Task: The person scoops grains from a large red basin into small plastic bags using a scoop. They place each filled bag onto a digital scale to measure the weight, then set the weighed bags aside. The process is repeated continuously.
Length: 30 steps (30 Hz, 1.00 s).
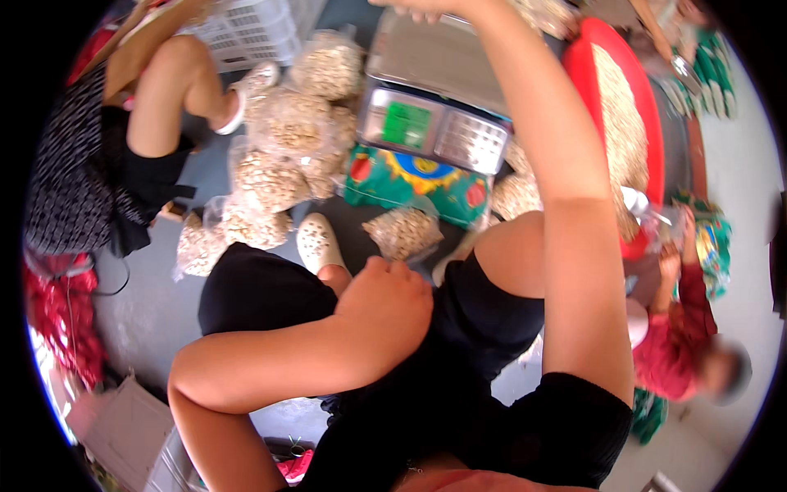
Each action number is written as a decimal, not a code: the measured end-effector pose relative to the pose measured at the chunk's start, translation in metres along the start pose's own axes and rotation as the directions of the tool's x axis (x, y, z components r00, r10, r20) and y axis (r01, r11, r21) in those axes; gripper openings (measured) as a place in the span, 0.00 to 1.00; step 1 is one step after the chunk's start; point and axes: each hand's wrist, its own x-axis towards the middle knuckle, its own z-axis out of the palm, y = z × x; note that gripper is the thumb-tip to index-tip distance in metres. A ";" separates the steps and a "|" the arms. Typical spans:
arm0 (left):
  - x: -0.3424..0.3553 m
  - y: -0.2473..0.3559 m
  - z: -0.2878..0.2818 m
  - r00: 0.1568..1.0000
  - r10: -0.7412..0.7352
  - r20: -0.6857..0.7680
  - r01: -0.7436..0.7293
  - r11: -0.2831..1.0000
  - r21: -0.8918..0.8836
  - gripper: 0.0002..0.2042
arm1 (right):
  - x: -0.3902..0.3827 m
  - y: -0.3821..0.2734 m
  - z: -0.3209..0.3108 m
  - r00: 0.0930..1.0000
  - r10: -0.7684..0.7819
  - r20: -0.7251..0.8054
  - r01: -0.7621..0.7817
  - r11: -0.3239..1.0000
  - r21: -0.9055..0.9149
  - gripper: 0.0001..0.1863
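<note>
My left hand (385,303) is curled closed over my lap, its fingertips tucked out of sight, so anything in it is hidden. Just past its knuckles, a clear plastic bag of pale, nut-like pieces (404,233) lies on the floor between my feet. My right arm stretches forward across the digital scale (434,57). Only part of my right hand (422,10) shows, cut off by the top edge above the scale's far side; its grip cannot be made out. The scale has a metal pan, a lit green display and a keypad, and a green printed sack (418,184) lies at its near side.
Several filled clear bags (275,176) are heaped left of the scale. A large red basin (652,123) of loose pale pieces stands to the right. One person (70,164) sits at left; another in red (668,353) works at right. A white crate (250,33) stands far left.
</note>
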 end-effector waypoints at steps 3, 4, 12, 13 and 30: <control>0.007 0.013 -0.006 0.995 0.099 -0.013 -0.098 0.993 0.067 0.17 | -0.060 0.029 -0.066 0.995 0.091 -0.041 -0.097 0.977 -0.189 0.18; 0.008 0.018 -0.006 0.992 0.122 -0.014 -0.120 0.989 0.091 0.18 | -0.082 0.041 -0.080 0.983 0.158 -0.092 -0.175 0.961 -0.216 0.18; 0.038 0.058 0.000 0.978 0.201 -0.050 -0.183 0.953 0.239 0.20 | -0.364 0.166 -0.054 0.801 0.581 -0.142 -0.536 0.803 0.261 0.20; 0.044 0.062 0.004 0.974 0.217 -0.059 -0.194 0.945 0.264 0.19 | -0.397 0.189 -0.037 0.757 0.641 -0.128 -0.567 0.741 0.358 0.19; 0.150 0.081 0.018 0.943 0.330 0.041 -0.330 0.944 0.000 0.05 | -0.509 0.553 0.249 0.021 0.927 -0.375 -0.858 0.208 0.469 0.19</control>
